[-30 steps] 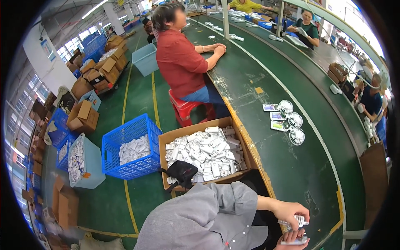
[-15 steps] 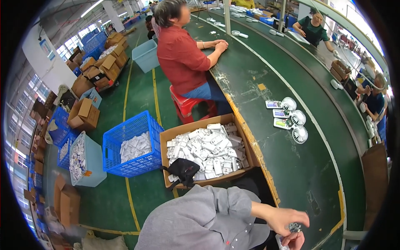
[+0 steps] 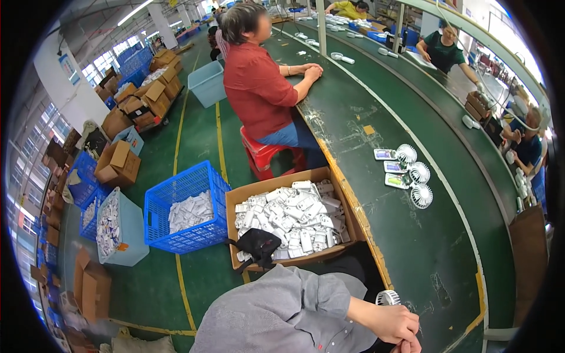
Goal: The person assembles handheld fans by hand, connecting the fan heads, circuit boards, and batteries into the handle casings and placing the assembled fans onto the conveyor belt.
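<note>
And there it was: one white fan (image 3: 387, 298) at the table's wooden edge, head poking out beyond the left wrist, its body and long axis hidden. The left hand (image 3: 395, 322) had its fingers curled in, meeting the right hand (image 3: 411, 346), mostly covered; their grip and any hold could not be told. Up the table (image 3: 447, 253), three small fans (image 3: 419, 172) lay sideways in view, heads right, bodies left toward the wooden edge. Nearby stood one carton (image 3: 241, 195) and one blue crate (image 3: 188, 238).
</note>
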{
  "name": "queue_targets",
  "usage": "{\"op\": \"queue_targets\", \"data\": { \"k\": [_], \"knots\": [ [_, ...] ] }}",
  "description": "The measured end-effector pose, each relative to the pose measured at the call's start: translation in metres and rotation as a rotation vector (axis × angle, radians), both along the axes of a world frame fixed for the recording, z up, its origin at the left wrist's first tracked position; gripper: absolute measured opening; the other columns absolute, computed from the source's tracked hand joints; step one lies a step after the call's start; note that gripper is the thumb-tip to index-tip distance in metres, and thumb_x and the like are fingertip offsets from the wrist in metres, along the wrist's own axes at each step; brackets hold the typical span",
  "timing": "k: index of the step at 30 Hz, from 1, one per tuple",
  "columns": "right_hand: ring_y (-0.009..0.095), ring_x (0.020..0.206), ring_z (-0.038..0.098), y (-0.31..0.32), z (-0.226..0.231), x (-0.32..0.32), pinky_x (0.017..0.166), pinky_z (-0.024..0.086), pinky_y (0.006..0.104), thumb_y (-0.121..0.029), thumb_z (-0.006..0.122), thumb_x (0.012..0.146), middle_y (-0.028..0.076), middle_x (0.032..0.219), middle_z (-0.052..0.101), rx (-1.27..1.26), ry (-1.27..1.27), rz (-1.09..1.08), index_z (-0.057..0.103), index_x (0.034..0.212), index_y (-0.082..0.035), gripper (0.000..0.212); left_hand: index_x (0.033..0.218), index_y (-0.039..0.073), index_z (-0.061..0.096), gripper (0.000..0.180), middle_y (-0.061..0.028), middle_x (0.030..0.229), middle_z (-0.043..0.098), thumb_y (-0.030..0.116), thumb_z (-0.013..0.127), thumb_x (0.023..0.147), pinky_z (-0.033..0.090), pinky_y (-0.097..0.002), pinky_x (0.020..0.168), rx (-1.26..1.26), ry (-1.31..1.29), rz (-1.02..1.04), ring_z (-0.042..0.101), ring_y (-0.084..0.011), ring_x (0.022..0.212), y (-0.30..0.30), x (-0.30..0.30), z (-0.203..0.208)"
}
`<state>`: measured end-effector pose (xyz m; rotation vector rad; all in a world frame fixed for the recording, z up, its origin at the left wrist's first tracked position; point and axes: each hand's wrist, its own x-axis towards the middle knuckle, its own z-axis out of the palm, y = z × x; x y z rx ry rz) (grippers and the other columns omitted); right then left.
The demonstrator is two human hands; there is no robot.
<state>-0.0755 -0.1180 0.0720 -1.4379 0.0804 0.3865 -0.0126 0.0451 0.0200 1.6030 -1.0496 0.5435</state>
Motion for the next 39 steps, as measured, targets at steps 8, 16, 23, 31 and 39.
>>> {"op": "queue_targets", "data": {
  "k": [8, 16, 23, 31, 39],
  "knots": [
    [0.011, 0.041, 0.047, -0.027, -0.008, -0.001, 0.039, 0.035, 0.0241, -0.022, 0.056, 0.097, 0.005, 0.052, 0.054, 0.27, 0.168, 0.204, 0.06, 0.097, 0.008, 0.031, 0.082, 0.006, 0.067, 0.011, -0.0105, 0.079, 0.064, 0.012, 0.069, 0.073, 0.051, -0.036, 0.062, -0.098, 0.216, -0.232, 0.063, -0.0275, 0.074, 0.013, -0.009, 0.017],
    [0.013, 0.044, 0.05, -0.025, -0.017, -0.026, 0.046, 0.04, 0.0277, -0.016, 0.054, 0.095, 0.007, 0.055, 0.056, 0.486, 0.212, 0.04, 0.062, 0.093, 0.006, 0.024, 0.084, 0.003, 0.074, 0.015, -0.0113, 0.08, 0.07, 0.016, 0.075, 0.076, 0.053, -0.0327, 0.066, -0.227, 0.53, -0.402, 0.068, -0.0245, 0.075, -0.004, -0.023, 0.012],
    [0.015, 0.047, 0.052, -0.039, -0.035, -0.083, 0.053, 0.045, 0.0308, -0.011, 0.053, 0.094, 0.009, 0.057, 0.057, 0.673, 0.263, -0.204, 0.064, 0.089, 0.004, 0.019, 0.079, 0.003, 0.073, 0.014, -0.0112, 0.074, 0.07, 0.015, 0.076, 0.074, 0.052, -0.0313, 0.058, -0.273, 0.636, -0.581, 0.068, -0.023, 0.066, -0.032, -0.039, 0.0],
    [0.009, 0.035, 0.037, -0.045, -0.037, -0.095, 0.038, 0.029, 0.0232, -0.008, 0.051, 0.094, 0.0, 0.042, 0.042, 0.356, 0.177, -0.221, 0.048, 0.063, -0.006, 0.031, 0.08, 0.004, 0.072, 0.013, -0.0111, 0.075, 0.069, 0.016, 0.075, 0.077, 0.052, -0.0338, 0.058, -0.159, 0.437, -0.574, 0.067, -0.0253, 0.068, -0.042, -0.043, -0.01],
    [0.009, 0.035, 0.036, -0.033, -0.031, -0.097, 0.039, 0.028, 0.0248, -0.009, 0.05, 0.095, -0.002, 0.042, 0.039, 0.327, 0.174, -0.28, 0.049, 0.061, -0.006, 0.034, 0.076, 0.001, 0.073, 0.013, -0.0112, 0.072, 0.069, 0.014, 0.076, 0.073, 0.053, -0.0297, 0.056, -0.164, 0.703, -0.585, 0.068, -0.0212, 0.064, -0.04, -0.044, -0.003]
  ]
}}
